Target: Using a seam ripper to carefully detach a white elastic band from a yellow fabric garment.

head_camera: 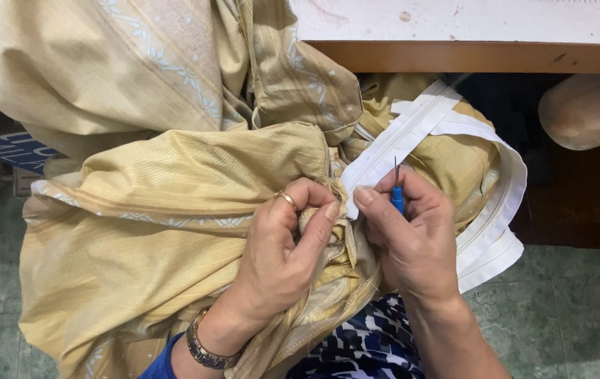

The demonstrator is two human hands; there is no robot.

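A large beige patterned fabric (152, 210) is bunched over my lap. My left hand (289, 249), with a ring and a wristwatch, pinches a fold of that fabric at its seam. My right hand (412, 235) grips a small blue-handled seam ripper (397, 193) with its metal tip pointing up, and its thumb presses the end of a white zipper tape (412, 137). The tape loops away to the right and back under my right hand. Both hands meet at the seam where tape and fabric join.
A wooden table edge (468, 56) with a white top runs along the upper right. A rounded tan object (584, 112) sits under it at right. Green tiled floor (574, 309) lies below. Blue-and-white patterned clothing (363, 344) covers my lap.
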